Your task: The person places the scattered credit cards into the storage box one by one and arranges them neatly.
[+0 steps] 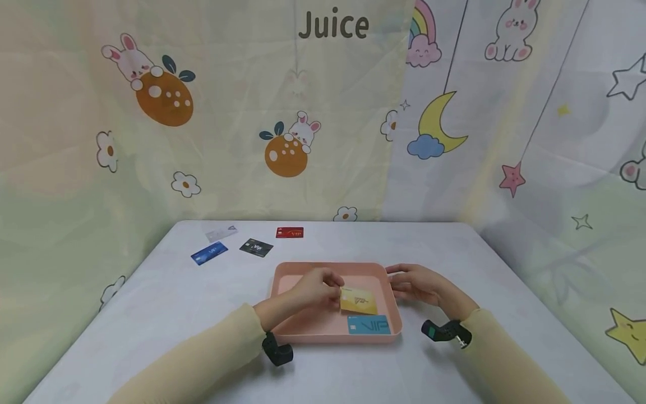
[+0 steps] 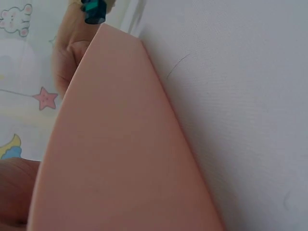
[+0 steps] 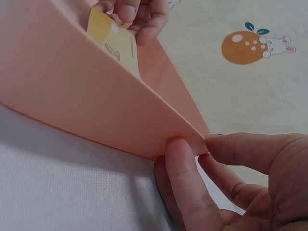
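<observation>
The fingertips of my left hand (image 1: 317, 287) pinch the left edge of a yellow card (image 1: 359, 301), held tilted inside a pink tray (image 1: 305, 339). A light-blue VIP card (image 1: 368, 325) lies flat in the tray's front right, just in front of the yellow one. My right hand (image 3: 240, 178) grips the tray's right side, its thumb and fingertips at the rim and outer wall. From the left wrist, the tray's wall fills much of the view and mostly hides the left fingers.
Several cards lie on the white table (image 1: 151, 348) beyond the tray, to the left: a blue one (image 1: 209, 253), a black one (image 1: 256, 247), a red one (image 1: 290, 232) and a pale see-through one (image 1: 221, 233). Printed cloth (image 1: 227, 112) hangs behind the table.
</observation>
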Motion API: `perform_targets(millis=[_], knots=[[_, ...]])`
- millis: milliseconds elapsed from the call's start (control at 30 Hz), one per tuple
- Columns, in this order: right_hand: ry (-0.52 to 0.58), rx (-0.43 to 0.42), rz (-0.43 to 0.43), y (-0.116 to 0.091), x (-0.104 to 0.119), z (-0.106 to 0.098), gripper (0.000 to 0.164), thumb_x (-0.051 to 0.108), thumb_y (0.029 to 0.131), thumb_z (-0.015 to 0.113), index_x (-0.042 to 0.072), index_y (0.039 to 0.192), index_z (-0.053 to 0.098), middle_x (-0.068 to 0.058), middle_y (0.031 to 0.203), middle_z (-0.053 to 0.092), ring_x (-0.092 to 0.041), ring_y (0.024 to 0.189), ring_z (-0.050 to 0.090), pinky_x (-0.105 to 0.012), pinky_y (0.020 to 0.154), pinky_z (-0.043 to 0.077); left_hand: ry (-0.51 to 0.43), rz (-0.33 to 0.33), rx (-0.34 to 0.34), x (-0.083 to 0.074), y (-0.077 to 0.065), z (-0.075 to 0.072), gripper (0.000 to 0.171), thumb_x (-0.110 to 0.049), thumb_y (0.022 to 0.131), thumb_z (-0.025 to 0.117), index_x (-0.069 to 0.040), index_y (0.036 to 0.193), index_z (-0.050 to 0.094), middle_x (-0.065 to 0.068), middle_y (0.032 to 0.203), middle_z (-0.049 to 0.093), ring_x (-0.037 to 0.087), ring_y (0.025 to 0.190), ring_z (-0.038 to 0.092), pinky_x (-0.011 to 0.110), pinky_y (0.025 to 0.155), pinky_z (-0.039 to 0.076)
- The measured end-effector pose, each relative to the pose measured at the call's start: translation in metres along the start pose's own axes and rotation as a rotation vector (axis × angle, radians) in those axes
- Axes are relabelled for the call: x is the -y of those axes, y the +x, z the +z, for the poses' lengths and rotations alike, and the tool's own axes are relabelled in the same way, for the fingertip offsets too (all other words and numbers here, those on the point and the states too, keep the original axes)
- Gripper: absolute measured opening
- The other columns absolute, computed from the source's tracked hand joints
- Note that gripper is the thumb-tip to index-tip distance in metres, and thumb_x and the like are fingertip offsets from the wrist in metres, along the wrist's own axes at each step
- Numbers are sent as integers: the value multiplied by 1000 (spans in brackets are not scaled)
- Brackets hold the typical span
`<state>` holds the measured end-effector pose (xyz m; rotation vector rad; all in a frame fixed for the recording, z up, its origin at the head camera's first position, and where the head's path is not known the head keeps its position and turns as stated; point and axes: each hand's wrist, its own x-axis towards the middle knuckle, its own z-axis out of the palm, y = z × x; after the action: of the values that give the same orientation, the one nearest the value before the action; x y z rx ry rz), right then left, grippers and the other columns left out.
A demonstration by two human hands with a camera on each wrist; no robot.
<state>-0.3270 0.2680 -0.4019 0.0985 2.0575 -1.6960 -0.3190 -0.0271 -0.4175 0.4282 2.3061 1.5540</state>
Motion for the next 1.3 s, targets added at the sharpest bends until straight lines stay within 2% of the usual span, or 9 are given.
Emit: perform_targets(millis=[267,633,967,1300], knots=[[-1,-11,1,0,1,1,59,12,102,61,-3,153,36,-22,138,62,-21,103,73,-32,85,62,-48,-8,35,-2,1,3,19,-3,94,71,-1,113,68,11,103,66,21,87,69,30,73,64],[1,10,-11,-2,0,1,58,13,103,59,-4,153,35,-18,132,66,-20,101,73,-30,85,62,-15,19,60,-2,-4,5,21,-4,90,76,-3,110,69,9,109,69,22,100,64,32,84,63],[-24,1,-1,1,1,1,60,15,103,62,-2,154,35,-20,136,64,-21,103,73,-31,86,62,17,25,66,-8,-9,5,22,-12,93,74,-5,113,68,8,110,67,21,99,65,31,84,62],[-45,-12,3,4,0,0,59,15,103,62,-2,154,36,-21,137,63,-21,103,73,-32,87,62,-20,8,66,-7,-13,4,24,-14,97,70,-2,118,68,8,111,67,19,89,71,32,85,63]])
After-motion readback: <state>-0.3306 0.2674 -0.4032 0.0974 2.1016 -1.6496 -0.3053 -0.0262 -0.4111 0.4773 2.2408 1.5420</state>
